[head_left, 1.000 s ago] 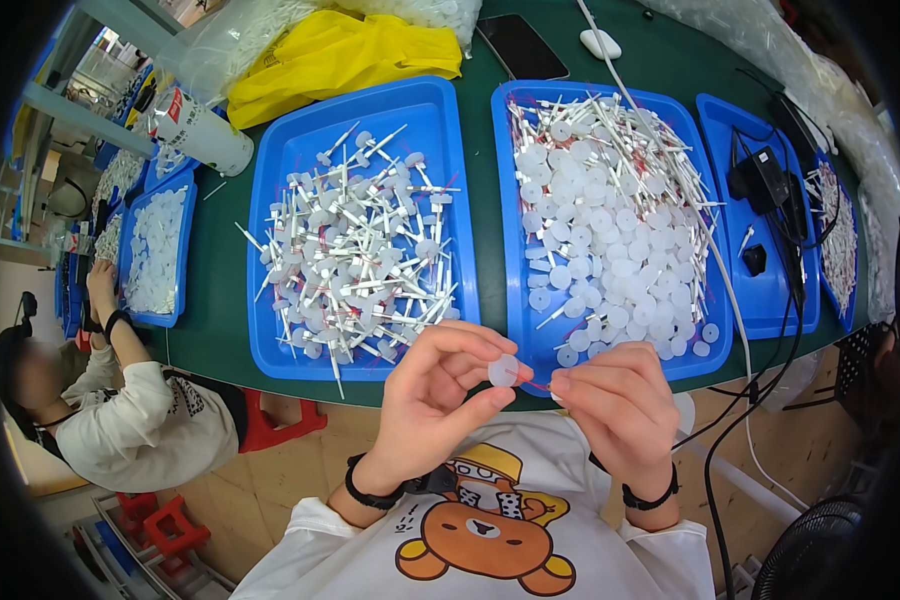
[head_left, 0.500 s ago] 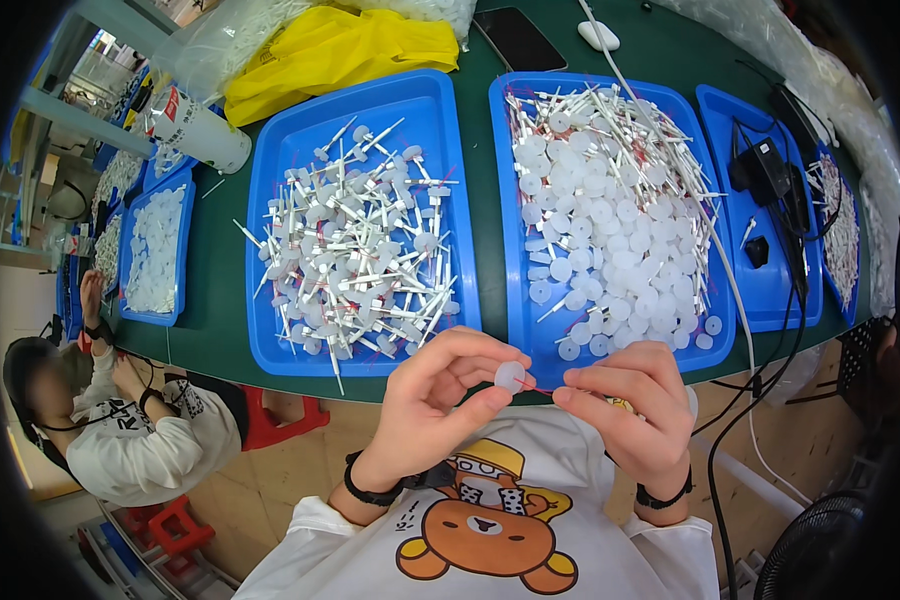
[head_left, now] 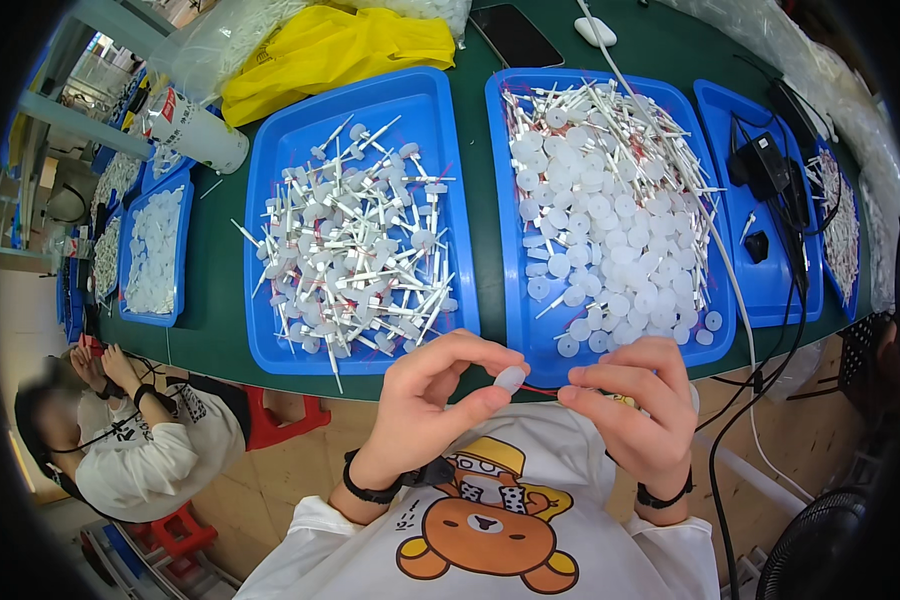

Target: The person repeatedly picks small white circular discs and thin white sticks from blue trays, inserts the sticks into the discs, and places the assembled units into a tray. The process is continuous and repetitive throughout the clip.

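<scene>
Between the thumb and fingers of my left hand (head_left: 432,388) is a small frosted white plastic disc (head_left: 510,379). A thin red wire (head_left: 540,390) runs from the disc toward my right hand (head_left: 638,402), whose thumb and forefinger pinch its other end. Both hands are over the table's front edge, apart from each other. Beyond my left hand, a blue tray (head_left: 270,345) holds a heap of white sticks fitted with discs and red wires. Past my right hand, another blue tray (head_left: 520,350) is filled with loose discs and white sticks.
At the right, a narrower blue tray (head_left: 770,305) holds black adapters and cables. A white cable (head_left: 722,250) crosses the right-hand disc tray. Yellow bag (head_left: 340,55), cup (head_left: 198,132), phone (head_left: 515,38) and white case (head_left: 595,32) stand farther back. A co-worker (head_left: 140,440) sits at left.
The disc has turned more edge-on in my left fingers. My right hand has shifted slightly right, and more red wire shows between the hands. The co-worker's hands have come together.
</scene>
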`<state>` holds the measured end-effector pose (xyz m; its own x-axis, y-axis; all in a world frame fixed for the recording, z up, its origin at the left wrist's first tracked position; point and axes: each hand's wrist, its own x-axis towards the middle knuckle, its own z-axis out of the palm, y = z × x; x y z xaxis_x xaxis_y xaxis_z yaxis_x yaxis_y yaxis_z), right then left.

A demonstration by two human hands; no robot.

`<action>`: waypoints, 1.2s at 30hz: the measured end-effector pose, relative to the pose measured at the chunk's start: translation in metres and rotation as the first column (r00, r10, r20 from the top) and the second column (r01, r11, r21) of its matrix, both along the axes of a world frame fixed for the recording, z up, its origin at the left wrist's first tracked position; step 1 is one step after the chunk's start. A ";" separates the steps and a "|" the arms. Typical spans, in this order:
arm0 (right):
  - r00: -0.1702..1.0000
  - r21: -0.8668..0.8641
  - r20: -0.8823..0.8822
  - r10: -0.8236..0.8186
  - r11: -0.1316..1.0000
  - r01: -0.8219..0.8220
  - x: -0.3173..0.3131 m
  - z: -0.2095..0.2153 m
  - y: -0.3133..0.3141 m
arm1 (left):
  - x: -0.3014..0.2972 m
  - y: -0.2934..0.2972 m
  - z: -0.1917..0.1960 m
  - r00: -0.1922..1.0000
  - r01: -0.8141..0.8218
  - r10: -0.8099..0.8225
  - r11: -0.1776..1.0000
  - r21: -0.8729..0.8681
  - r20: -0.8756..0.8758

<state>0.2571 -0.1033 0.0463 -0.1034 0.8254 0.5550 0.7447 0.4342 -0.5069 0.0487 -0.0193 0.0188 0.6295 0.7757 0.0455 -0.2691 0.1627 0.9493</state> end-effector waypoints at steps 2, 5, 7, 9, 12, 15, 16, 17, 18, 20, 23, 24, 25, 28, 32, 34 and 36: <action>1.000 0.004 0.008 0.003 1.000 -0.003 0.000 -0.001 -0.001 | 0.001 -0.001 -0.001 0.999 0.006 -0.004 0.998 -0.065 0.042; 0.999 0.017 0.032 -0.011 1.000 0.011 0.000 0.001 -0.002 | 0.002 -0.001 -0.003 0.999 0.027 -0.025 0.998 -0.053 0.045; 0.998 0.023 0.046 -0.033 0.999 0.032 0.000 0.002 -0.004 | 0.003 0.000 -0.004 0.998 0.029 -0.028 0.999 -0.021 0.048; 0.998 0.016 0.049 -0.040 0.999 0.039 -0.001 0.003 -0.005 | 0.003 0.000 -0.004 0.998 0.041 -0.041 0.999 0.008 0.045; 0.998 0.014 0.055 -0.031 0.999 0.030 -0.001 0.004 -0.006 | 0.004 0.000 -0.002 0.997 0.038 -0.038 0.999 -0.003 0.062; 0.998 0.019 0.057 -0.024 1.000 0.023 -0.002 0.004 -0.006 | 0.005 -0.001 -0.002 0.995 0.041 -0.034 0.997 -0.070 0.090; 0.998 0.021 0.057 -0.024 1.000 0.022 -0.002 0.004 -0.007 | 0.005 -0.001 -0.002 0.994 0.045 -0.035 0.994 -0.098 0.099; 0.998 0.025 0.057 -0.025 0.999 0.023 -0.002 0.004 -0.007 | 0.005 -0.001 -0.002 0.995 0.043 -0.036 0.996 -0.081 0.091; 0.998 0.029 0.057 -0.026 0.999 0.024 -0.002 0.004 -0.007 | 0.005 -0.001 -0.002 0.996 0.041 -0.036 0.997 -0.063 0.082; 0.998 0.028 0.059 -0.026 0.999 0.024 -0.003 0.004 -0.007 | 0.005 -0.001 -0.003 0.996 0.052 -0.050 0.998 -0.025 0.070; 0.998 0.024 0.053 -0.015 1.000 0.014 -0.003 0.004 -0.006 | 0.005 -0.001 -0.002 0.994 0.090 -0.091 0.996 0.026 0.054; 0.999 0.029 0.045 -0.008 1.000 0.006 -0.003 0.002 -0.006 | 0.006 -0.001 -0.001 0.994 0.102 -0.104 0.994 0.037 0.045; 0.999 0.033 0.036 0.001 0.999 -0.002 -0.004 0.001 -0.006 | 0.006 -0.001 0.000 0.993 0.113 -0.115 0.992 0.047 0.036; 1.000 0.011 0.005 0.027 1.000 -0.027 -0.005 0.000 -0.006 | 0.010 -0.001 0.002 0.992 0.126 -0.129 0.986 0.109 0.017; 1.000 0.007 0.018 0.009 1.000 -0.009 -0.004 -0.001 -0.005 | 0.011 -0.003 0.003 0.996 0.082 -0.084 0.989 0.126 0.009; 1.000 0.009 0.020 0.002 1.000 -0.002 -0.004 -0.002 -0.005 | 0.011 -0.004 0.003 0.998 0.059 -0.057 0.986 0.157 -0.011; 1.000 -0.002 0.010 0.010 1.000 -0.010 -0.005 -0.003 -0.007 | 0.012 -0.004 0.004 0.999 0.031 -0.027 0.980 0.197 -0.026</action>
<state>0.2525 -0.1100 0.0432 -0.1168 0.8255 0.5522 0.7453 0.4403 -0.5006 0.0606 -0.0229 0.0225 0.6543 0.7342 0.1812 -0.2450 -0.0208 0.9693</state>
